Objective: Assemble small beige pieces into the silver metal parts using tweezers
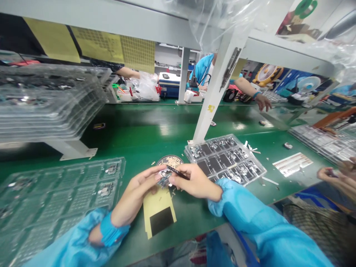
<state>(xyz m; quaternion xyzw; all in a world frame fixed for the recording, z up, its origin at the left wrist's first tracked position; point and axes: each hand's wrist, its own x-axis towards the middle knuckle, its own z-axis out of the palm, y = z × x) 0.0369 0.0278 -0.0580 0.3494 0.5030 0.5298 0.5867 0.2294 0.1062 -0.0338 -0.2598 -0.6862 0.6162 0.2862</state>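
My left hand [144,185] grips a small circuit board [164,178] between thumb and fingers, in the middle of the head view. My right hand [196,180] holds a pair of black tweezers [177,171] close over the board; their tips are hidden by my fingers. Behind both hands lies a round dish [170,159] of small pale pieces. Below them, a yellow sheet [147,218] with a black rectangle [161,221] on it rests on the green bench.
At left, a clear compartment tray [83,185] holds a few boards, with stacked trays [50,107] above. A filled clear tray [226,159] sits right of the hands, near a white post [214,96]. Another person's hand [336,178] is at far right; one [263,101] reaches in across the bench.
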